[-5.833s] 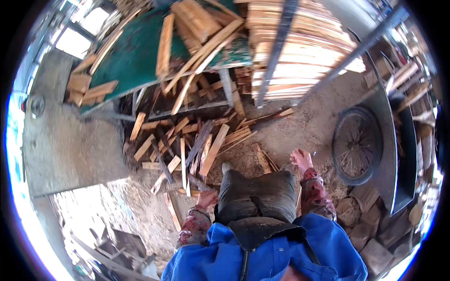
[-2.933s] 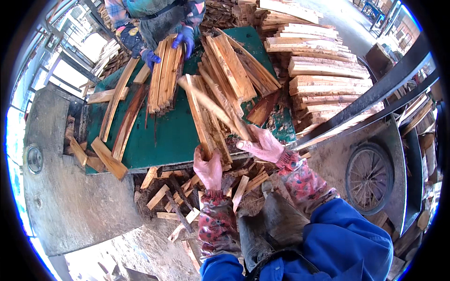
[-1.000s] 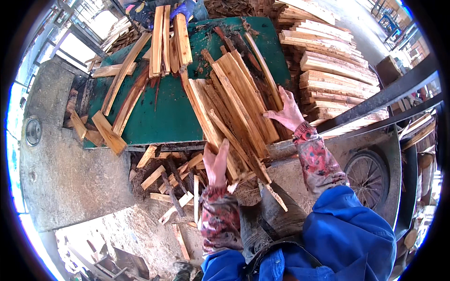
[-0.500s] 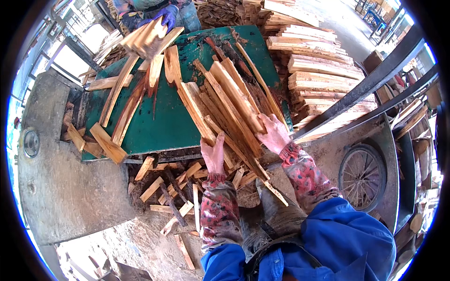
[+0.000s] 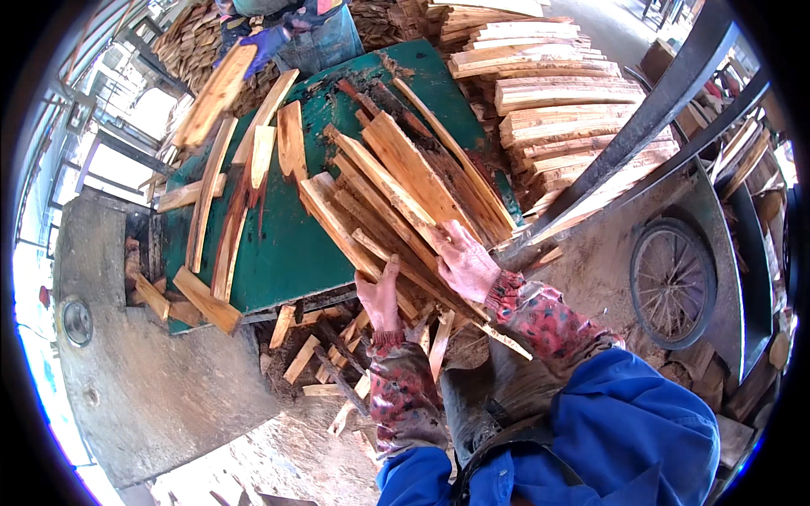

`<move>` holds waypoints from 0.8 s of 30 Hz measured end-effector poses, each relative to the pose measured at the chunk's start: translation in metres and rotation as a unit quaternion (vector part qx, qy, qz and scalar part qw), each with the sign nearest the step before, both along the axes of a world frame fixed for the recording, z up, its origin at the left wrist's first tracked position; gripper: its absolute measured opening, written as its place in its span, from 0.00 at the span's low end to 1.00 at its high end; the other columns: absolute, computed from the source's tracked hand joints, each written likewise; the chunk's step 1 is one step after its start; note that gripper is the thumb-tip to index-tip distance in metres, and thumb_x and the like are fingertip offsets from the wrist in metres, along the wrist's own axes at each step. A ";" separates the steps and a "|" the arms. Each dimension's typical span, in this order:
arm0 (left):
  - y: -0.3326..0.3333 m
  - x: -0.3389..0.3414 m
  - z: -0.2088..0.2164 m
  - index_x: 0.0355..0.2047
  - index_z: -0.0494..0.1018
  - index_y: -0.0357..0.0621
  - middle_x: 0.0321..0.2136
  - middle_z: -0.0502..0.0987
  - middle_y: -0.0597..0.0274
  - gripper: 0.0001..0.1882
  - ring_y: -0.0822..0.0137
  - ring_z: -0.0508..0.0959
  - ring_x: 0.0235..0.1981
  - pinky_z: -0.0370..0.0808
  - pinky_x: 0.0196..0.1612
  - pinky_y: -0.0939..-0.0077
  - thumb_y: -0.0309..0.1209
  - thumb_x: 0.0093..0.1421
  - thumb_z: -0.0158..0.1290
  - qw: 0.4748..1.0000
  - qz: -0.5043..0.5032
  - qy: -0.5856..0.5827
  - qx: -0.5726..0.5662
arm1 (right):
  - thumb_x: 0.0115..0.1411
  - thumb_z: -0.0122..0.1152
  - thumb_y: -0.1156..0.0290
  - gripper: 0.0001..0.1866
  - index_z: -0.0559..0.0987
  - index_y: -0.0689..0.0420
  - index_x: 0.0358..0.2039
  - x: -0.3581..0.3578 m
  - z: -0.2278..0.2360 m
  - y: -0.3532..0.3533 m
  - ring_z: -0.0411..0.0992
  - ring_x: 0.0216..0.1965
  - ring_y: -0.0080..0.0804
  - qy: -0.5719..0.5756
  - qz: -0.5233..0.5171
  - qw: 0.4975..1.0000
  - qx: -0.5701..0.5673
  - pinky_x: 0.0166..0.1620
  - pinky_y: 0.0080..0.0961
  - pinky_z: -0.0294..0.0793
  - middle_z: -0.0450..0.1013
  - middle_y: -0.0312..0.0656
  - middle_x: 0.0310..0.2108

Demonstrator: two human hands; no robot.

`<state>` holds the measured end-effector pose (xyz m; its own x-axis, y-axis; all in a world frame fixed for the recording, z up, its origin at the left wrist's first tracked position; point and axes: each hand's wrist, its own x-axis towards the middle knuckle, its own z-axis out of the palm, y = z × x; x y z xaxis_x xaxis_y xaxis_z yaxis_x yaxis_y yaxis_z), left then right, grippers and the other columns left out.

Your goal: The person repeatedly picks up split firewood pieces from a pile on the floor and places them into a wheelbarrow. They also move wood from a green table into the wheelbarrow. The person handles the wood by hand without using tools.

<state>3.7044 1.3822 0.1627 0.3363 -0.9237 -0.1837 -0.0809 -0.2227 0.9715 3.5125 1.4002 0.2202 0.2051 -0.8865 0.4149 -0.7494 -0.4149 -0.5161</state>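
On the front edge of the green tabletop (image 5: 278, 278) lies a loose pile of rough wood slats (image 5: 333, 215), pointing away from me and overhanging toward my body. My left hand (image 5: 380, 297) is closed round the near end of the slats on the pile's left side, thumb on top. My right hand (image 5: 467, 263) grips the near end of a long narrow slat (image 5: 381, 179), its fingers partly hidden. Just right of that slat lies a wide flat board (image 5: 415, 169), with darker bark-edged pieces beside it. A thin splintered strip (image 5: 506, 341) sticks out below my right wrist.
Across the table, a co-worker's purple-gloved hand (image 5: 268, 52) holds wide boards (image 5: 215, 94). Stacked planks (image 5: 565, 97) stand at the right beside a dark metal bar (image 5: 624, 126). A spoked wheel (image 5: 673, 282) stands at lower right. Scrap wood (image 5: 302, 360) lies below the table's edge.
My right hand has left the wide board, which now lies flatter to the right, and has moved onto the narrow slat. The co-worker's boards have moved left. The view has shifted slightly.
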 end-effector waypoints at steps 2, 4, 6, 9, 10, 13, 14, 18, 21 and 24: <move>0.002 -0.007 0.012 0.49 0.62 0.26 0.42 0.75 0.50 0.38 0.66 0.74 0.41 0.70 0.48 0.76 0.39 0.48 0.68 1.000 -0.001 0.005 -0.009 | 0.48 0.58 0.74 0.32 0.64 0.66 0.55 -0.007 -0.008 -0.001 0.69 0.31 0.53 -0.029 -0.012 0.999 0.037 0.34 0.44 0.72 0.65 0.54 0.36; 0.003 -0.012 0.021 0.47 0.63 0.27 0.41 0.75 0.51 0.32 0.67 0.74 0.41 0.71 0.48 0.76 0.34 0.50 0.67 1.000 0.009 -0.018 -0.006 | 0.47 0.59 0.73 0.33 0.64 0.66 0.55 -0.012 -0.006 -0.006 0.70 0.28 0.53 -0.014 -0.035 0.997 0.068 0.32 0.44 0.73 0.67 0.53 0.33; 0.003 -0.015 0.021 0.46 0.63 0.27 0.41 0.75 0.51 0.32 0.67 0.74 0.41 0.71 0.48 0.76 0.34 0.49 0.67 0.999 0.006 0.046 -0.021 | 0.49 0.58 0.74 0.33 0.63 0.64 0.57 -0.019 -0.008 -0.016 0.72 0.23 0.46 0.038 -0.042 0.998 0.028 0.25 0.37 0.74 0.70 0.51 0.30; -0.001 -0.014 0.009 0.46 0.64 0.28 0.41 0.75 0.52 0.33 0.67 0.74 0.39 0.71 0.46 0.76 0.35 0.48 0.68 0.998 0.003 0.041 -0.040 | 0.55 0.51 0.75 0.24 0.70 0.64 0.54 -0.047 -0.021 -0.043 0.68 0.14 0.27 -0.153 -0.045 0.976 0.146 0.12 0.21 0.67 0.75 0.44 0.24; 0.001 -0.011 0.005 0.46 0.64 0.28 0.41 0.75 0.52 0.33 0.67 0.74 0.39 0.71 0.46 0.76 0.35 0.48 0.68 0.997 0.009 0.058 -0.050 | 0.55 0.51 0.75 0.21 0.72 0.65 0.51 -0.060 -0.010 -0.047 0.67 0.14 0.25 -0.228 -0.053 0.950 0.206 0.13 0.20 0.66 0.74 0.42 0.22; 0.002 -0.011 0.009 0.47 0.64 0.29 0.41 0.75 0.52 0.33 0.66 0.74 0.39 0.71 0.45 0.77 0.33 0.48 0.68 0.995 0.016 0.088 -0.046 | 0.55 0.52 0.73 0.17 0.76 0.70 0.43 -0.079 0.015 -0.046 0.62 0.20 0.16 -0.349 -0.059 0.924 0.143 0.24 0.17 0.60 0.68 0.32 0.19; 0.002 -0.013 0.012 0.47 0.63 0.29 0.41 0.75 0.53 0.33 0.66 0.74 0.39 0.71 0.45 0.77 0.33 0.48 0.68 0.995 0.015 0.095 -0.039 | 0.56 0.52 0.71 0.18 0.76 0.70 0.43 -0.078 0.016 -0.045 0.62 0.22 0.17 -0.374 -0.082 0.915 0.128 0.25 0.17 0.60 0.67 0.32 0.19; 0.005 -0.016 0.015 0.49 0.62 0.28 0.41 0.75 0.52 0.33 0.66 0.75 0.39 0.73 0.45 0.75 0.26 0.47 0.67 0.979 0.022 0.192 -0.071 | 0.57 0.56 0.64 0.20 0.75 0.69 0.43 -0.063 0.030 -0.033 0.66 0.33 0.19 -0.437 -0.163 0.875 0.132 0.32 0.17 0.65 0.71 0.39 0.29; 0.002 -0.011 0.000 0.50 0.61 0.28 0.41 0.75 0.52 0.34 0.65 0.75 0.40 0.73 0.46 0.75 0.25 0.47 0.67 0.989 0.011 0.134 -0.063 | 0.60 0.53 0.64 0.21 0.73 0.68 0.47 -0.043 0.030 -0.034 0.66 0.27 0.20 -0.526 -0.243 0.794 0.182 0.23 0.19 0.64 0.70 0.38 0.26; 0.002 -0.010 -0.006 0.50 0.62 0.28 0.42 0.75 0.53 0.34 0.66 0.75 0.40 0.73 0.45 0.75 0.25 0.47 0.68 0.986 0.028 0.129 -0.105 | 0.61 0.54 0.64 0.19 0.73 0.70 0.43 -0.027 0.038 -0.043 0.62 0.15 0.15 -0.595 -0.103 0.757 0.251 0.16 0.16 0.55 0.64 0.29 0.15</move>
